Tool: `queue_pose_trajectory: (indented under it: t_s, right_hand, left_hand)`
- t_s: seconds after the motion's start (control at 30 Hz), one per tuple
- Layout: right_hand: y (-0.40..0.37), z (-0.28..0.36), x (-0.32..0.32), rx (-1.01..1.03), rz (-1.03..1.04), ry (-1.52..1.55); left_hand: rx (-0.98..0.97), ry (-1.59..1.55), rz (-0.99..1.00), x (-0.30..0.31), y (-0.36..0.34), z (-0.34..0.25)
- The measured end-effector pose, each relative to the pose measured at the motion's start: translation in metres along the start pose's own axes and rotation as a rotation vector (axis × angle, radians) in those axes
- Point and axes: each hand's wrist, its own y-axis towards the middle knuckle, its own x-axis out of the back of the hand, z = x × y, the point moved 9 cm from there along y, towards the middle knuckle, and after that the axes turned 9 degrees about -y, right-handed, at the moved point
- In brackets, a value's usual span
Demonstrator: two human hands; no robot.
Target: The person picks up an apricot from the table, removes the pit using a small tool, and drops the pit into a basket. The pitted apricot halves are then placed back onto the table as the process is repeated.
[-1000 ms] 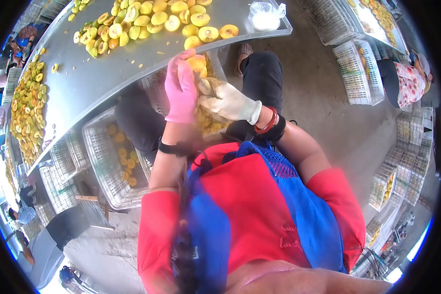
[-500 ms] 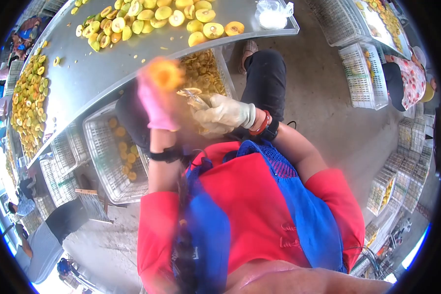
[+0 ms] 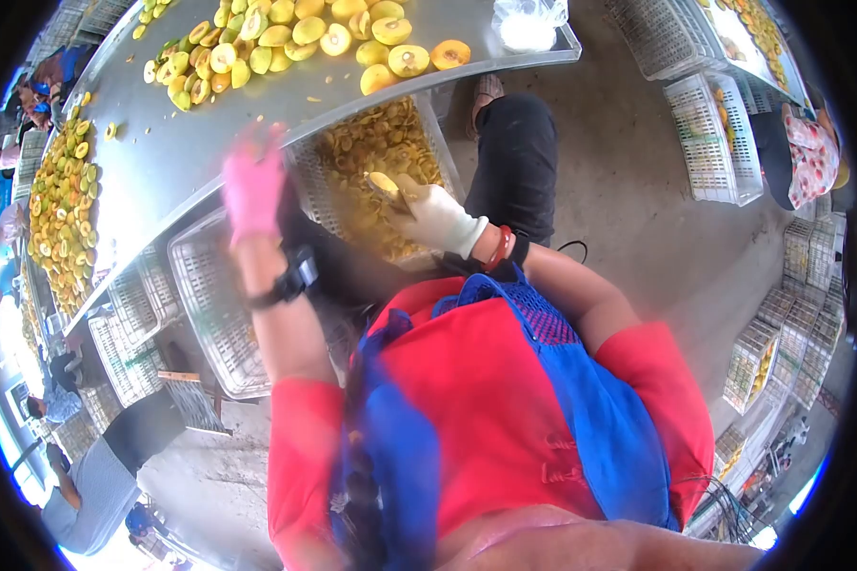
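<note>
My left hand (image 3: 255, 186), in a pink glove, is lifted at the near edge of the metal table (image 3: 176, 143). Its fingers are smeared by motion, and no fruit shows in it. My right hand (image 3: 433, 217), in a whitish glove, is closed around a small hand tool whose grip is hidden by the fingers. A pale yellow oval piece (image 3: 383, 183) shows at the tool's end. Below that hand sits a crate (image 3: 440, 143) full of yellow-brown peelings and scraps (image 3: 376, 138). Halved yellow fruit (image 3: 276, 36) with orange flesh lies across the tabletop.
Another white crate (image 3: 209, 295) stands left of my legs, partly covered by my left arm. A clear plastic bag (image 3: 526, 27) rests at the table's right corner. More halved fruit (image 3: 62, 209) is heaped at the far left. Stacked crates and other people surround the work area.
My left hand has swung left and away from the right hand; the orange fruit seen in it before no longer shows. My right hand has shifted slightly, still closed on the tool.
</note>
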Motion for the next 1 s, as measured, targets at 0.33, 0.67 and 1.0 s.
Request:
queue_pose_trajectory:
  t_s: [0.33,0.67,1.0]
  right_hand:
    - [-0.007,-0.031,-0.005,-0.126,0.168,-0.098]
    - [-0.005,-0.011,0.04,0.017,-0.15,0.224]
    - [0.003,0.07,0.067,0.484,-0.338,-0.169]
  left_hand:
    - [-0.089,0.417,0.496,-0.218,0.09,-0.045]
    - [-0.021,-1.16,0.566,-0.133,0.046,-0.028]
    - [0.098,-1.477,0.482,-0.094,-0.047,-0.067]
